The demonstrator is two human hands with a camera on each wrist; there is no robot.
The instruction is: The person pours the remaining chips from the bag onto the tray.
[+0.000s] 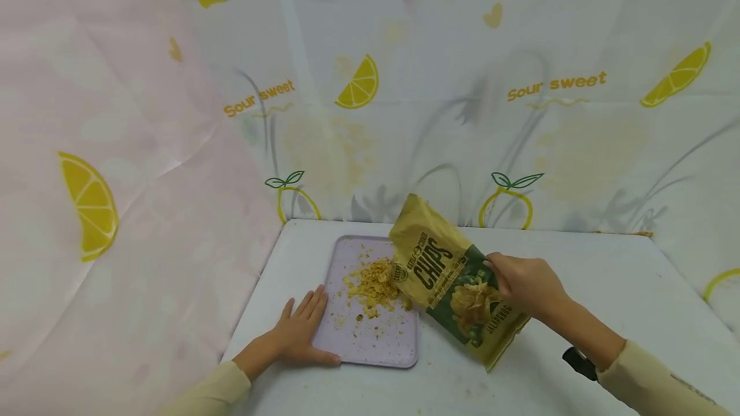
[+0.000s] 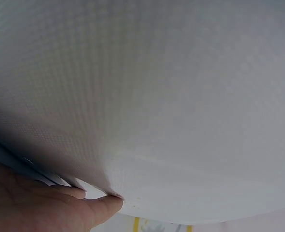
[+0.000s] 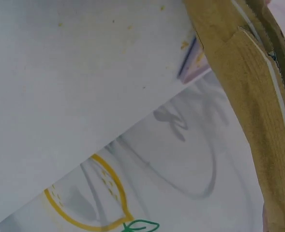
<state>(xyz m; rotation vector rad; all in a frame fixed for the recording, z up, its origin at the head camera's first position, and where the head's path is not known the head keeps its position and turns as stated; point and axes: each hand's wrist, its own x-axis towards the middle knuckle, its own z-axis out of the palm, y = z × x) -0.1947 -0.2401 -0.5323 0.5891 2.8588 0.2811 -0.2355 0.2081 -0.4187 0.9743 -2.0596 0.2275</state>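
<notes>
My right hand grips the right side of a tan and green chips bag. The bag is tilted, and its upper-left end overlaps the right side of a lilac tray in the head view. Yellow crushed chips lie heaped mid-tray, with finer crumbs scattered round them. My left hand rests palm down with its fingers extended along the tray's left edge and its thumb at the near-left corner. Part of the left hand shows low in the left wrist view; the right wrist view has the bag's brown back.
The tray stands on a white table, which has a few crumbs beside the tray. A lemon-print cloth hangs behind the table and along its left side. A dark strap or band is at the right wrist.
</notes>
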